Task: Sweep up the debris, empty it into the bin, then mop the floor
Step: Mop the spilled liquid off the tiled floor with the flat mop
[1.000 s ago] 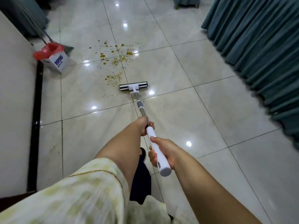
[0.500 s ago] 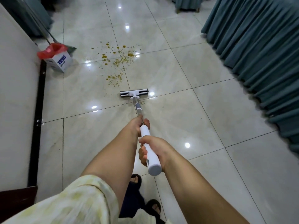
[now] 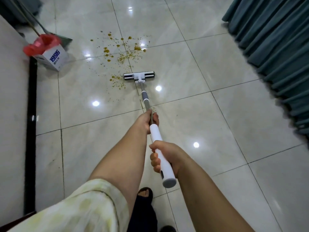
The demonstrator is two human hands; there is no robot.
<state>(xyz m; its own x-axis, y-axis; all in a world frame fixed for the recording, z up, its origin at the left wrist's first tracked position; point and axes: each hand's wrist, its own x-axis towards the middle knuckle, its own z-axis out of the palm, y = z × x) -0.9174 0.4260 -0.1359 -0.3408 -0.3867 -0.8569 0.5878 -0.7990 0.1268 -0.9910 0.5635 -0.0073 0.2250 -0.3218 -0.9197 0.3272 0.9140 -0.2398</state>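
**A:** Where does the mop (image 3: pixel 154 131) sit against the fingers?

**B:** The left hand (image 3: pixel 147 120) is clenched round the grey shaft, just where the white grip begins. The right hand (image 3: pixel 165 154) wraps that grip lower down, its fingers (image 3: pixel 154 160) curled over the left side, and only the grey end cap pokes out below it.

**A:** And the mop head (image 3: pixel 139 76)?

**B:** It lies flat on the tiled floor (image 3: pixel 209 118), crosswise to the shaft. The yellow-brown debris (image 3: pixel 122 52) is scattered beyond the mop head, with a small patch just beside its left end (a few specks also lie by the shaft, nearer the hands).

**A:** The bin?

**B:** Well to the left of the mop head and farther away stands a white box (image 3: pixel 55 58) printed "1996", lined with a red bag (image 3: pixel 41 45).

**A:** What can't you make out?

**B:** The underside of the mop head is hidden. The left fingertips are hidden behind the shaft. A green dustpan or broom (image 3: pixel 66 40) behind the bag is mostly covered, and its handles are cut off at the top edge. The small print under "1996" is unreadable. The teal curtain (image 3: pixel 275 47), right of the mop head, is blurred. One sandalled foot (image 3: pixel 145 193) shows fully below the hands.
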